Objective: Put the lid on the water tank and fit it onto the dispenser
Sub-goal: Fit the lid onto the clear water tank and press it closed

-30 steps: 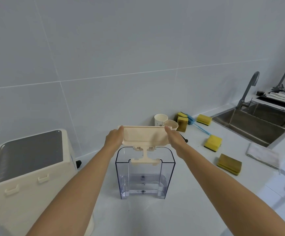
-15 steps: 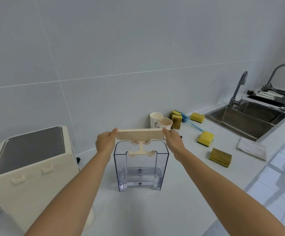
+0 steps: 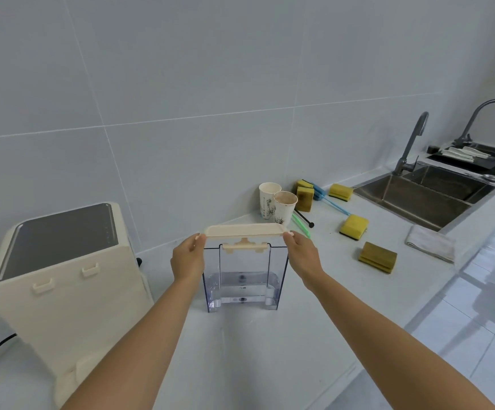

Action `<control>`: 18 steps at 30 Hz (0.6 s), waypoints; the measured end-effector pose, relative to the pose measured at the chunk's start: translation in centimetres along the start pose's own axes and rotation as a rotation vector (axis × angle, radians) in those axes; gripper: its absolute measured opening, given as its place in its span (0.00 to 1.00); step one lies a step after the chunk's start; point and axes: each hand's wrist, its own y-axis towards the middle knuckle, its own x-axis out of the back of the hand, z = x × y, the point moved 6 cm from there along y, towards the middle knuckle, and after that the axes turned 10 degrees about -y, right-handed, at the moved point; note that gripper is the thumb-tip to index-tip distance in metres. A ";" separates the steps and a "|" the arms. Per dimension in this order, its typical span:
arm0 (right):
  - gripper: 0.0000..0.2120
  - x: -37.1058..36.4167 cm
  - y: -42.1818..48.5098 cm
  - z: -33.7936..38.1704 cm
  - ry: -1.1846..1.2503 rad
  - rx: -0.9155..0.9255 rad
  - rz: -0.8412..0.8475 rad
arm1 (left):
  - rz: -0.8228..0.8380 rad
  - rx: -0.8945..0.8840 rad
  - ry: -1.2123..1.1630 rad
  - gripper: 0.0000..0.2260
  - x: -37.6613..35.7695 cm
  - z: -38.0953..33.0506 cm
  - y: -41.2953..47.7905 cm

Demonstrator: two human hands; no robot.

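both hands point(image 3: 187, 259) gripping lid point(image 3: 244, 230)

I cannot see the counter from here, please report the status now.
Left hand and right hand grip the ends of the beige plastic lid. Lid level over the clear plastic water tank, not seated. Nothing in the way.

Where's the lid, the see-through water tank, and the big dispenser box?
lid point(image 3: 244, 230): head view, on its cream top rim between the hands.
water tank point(image 3: 244, 267): head view, on its clear front wall.
dispenser point(image 3: 62, 235): head view, on its dark top panel.
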 end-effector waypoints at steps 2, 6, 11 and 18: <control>0.22 -0.3 -0.4 -0.5 -0.012 -0.011 0.012 | -0.003 0.001 0.005 0.15 0.0 0.5 -0.3; 0.22 -0.7 -1.0 -0.9 -0.049 0.001 0.042 | 0.003 0.015 0.033 0.12 0.0 1.4 -0.7; 0.22 -0.8 -1.4 -1.0 -0.076 0.030 0.088 | 0.010 0.042 0.079 0.18 -0.1 2.1 -1.1; 0.29 0.0 -0.3 -0.5 -0.117 -0.023 0.140 | 0.064 0.167 -0.013 0.27 -0.5 2.9 -2.2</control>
